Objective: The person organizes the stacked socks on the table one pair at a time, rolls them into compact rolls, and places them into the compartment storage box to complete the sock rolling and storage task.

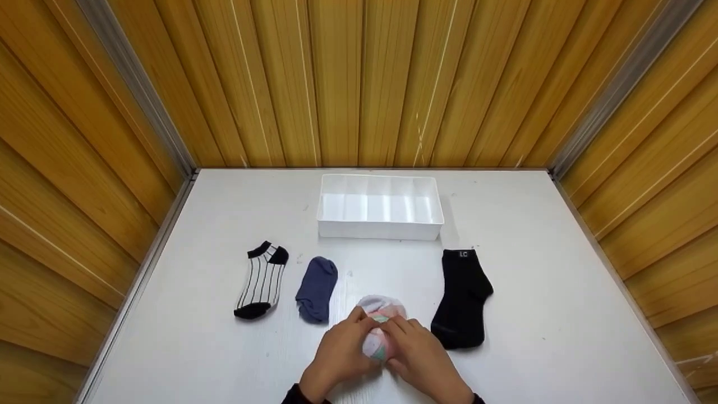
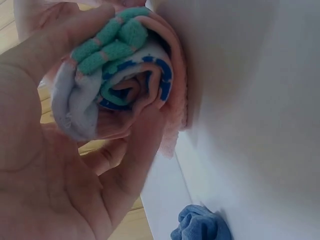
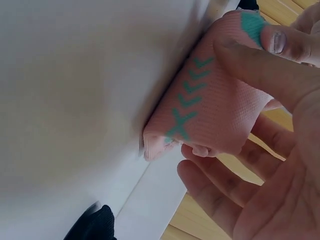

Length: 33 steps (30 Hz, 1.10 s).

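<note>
A pink sock (image 1: 374,342) with white and green parts is rolled into a thick bundle at the table's near side. My left hand (image 1: 341,350) grips one end of the roll, thumb and fingers round it. In the left wrist view the rolled sock (image 2: 90,107) shows its spiral end, with blue and green bands inside. From the other side my right hand (image 1: 422,354) holds it. Green chevrons run along the pink face of the sock (image 3: 215,110) in the right wrist view, where the right thumb lies on it. The bundle's lower side appears to touch the table.
A white divided box (image 1: 380,230) stands at the back of the white table (image 1: 538,224). Left of the hands lie a striped black-and-white sock (image 1: 262,283) and a dark blue sock (image 1: 317,289). A black sock (image 1: 464,303) lies to the right. Wood-look panels (image 1: 336,84) enclose the table.
</note>
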Motion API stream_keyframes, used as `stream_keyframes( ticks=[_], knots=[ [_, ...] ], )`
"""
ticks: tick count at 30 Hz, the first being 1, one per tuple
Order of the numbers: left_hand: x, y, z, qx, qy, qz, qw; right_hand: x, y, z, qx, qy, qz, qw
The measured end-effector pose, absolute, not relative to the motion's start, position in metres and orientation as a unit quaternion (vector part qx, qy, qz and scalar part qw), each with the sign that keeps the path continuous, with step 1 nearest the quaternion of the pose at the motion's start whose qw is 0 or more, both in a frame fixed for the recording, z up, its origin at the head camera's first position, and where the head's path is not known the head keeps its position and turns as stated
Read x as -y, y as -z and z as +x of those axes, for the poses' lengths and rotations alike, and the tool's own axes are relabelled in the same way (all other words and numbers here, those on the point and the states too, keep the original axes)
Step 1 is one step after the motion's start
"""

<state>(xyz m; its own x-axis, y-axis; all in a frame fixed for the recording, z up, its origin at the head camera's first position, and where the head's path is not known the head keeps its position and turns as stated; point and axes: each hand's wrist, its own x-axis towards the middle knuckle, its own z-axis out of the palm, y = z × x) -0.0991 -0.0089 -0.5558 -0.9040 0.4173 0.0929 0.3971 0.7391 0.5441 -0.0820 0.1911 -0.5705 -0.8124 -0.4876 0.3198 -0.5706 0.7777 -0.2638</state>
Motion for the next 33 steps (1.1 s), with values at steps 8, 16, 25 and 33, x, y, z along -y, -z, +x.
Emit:
stream_keyframes(
  ticks=[8, 16, 25, 33],
  knots=[
    [0.008, 0.558, -0.094, -0.935, -0.291, 0.203, -0.002, -0.195, 0.574, -0.086, 0.933, -0.206, 0.278, 0.103],
    [0.002, 0.56, -0.096, -0.931, -0.298, 0.21, 0.002, -0.194, 0.573, -0.087, 0.934, -0.218, 0.269, 0.087],
    [0.001, 0.557, -0.1, -0.941, -0.268, 0.208, 0.001, -0.19, 0.568, -0.081, 0.947, -0.165, 0.263, 0.087],
    [0.002, 0.555, -0.105, -0.944, -0.264, 0.2, 0.003, -0.189, 0.572, -0.088, 0.936, -0.159, 0.275, 0.15]
  ],
)
